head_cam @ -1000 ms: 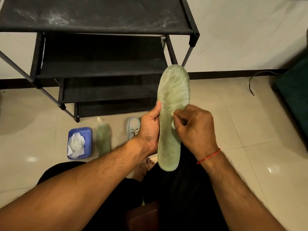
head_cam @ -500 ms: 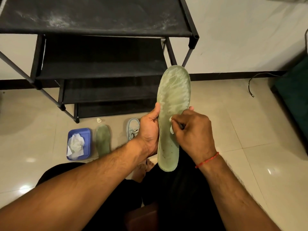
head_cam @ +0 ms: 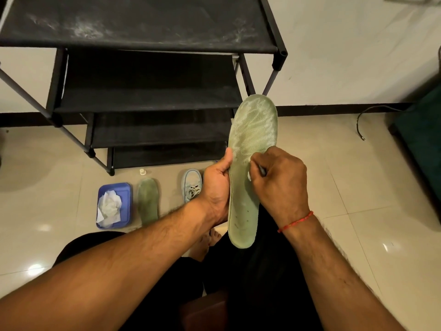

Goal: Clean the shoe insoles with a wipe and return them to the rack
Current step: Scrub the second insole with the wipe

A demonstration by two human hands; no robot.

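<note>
Green insole (head_cam: pixel 248 163), one, held upright over my lap. My left hand (head_cam: pixel 216 187) grips its left edge at mid-length, thumb laid on the face. My right hand (head_cam: pixel 279 182) is curled tight, pinching a small white wipe (head_cam: pixel 249 174) against the middle of the insole.

On the floor (head_cam: pixel 358 211), just in front of the rack's lowest shelf: a second insole (head_cam: pixel 148 201) lying flat between a blue tray (head_cam: pixel 126 189) and a pale shoe (head_cam: pixel 191 185). The tray holds crumpled used wipes (head_cam: pixel 108 206).

Black rack (head_cam: pixel 143 37), tiered, dusty top shelf, at the floor's wall edge.
</note>
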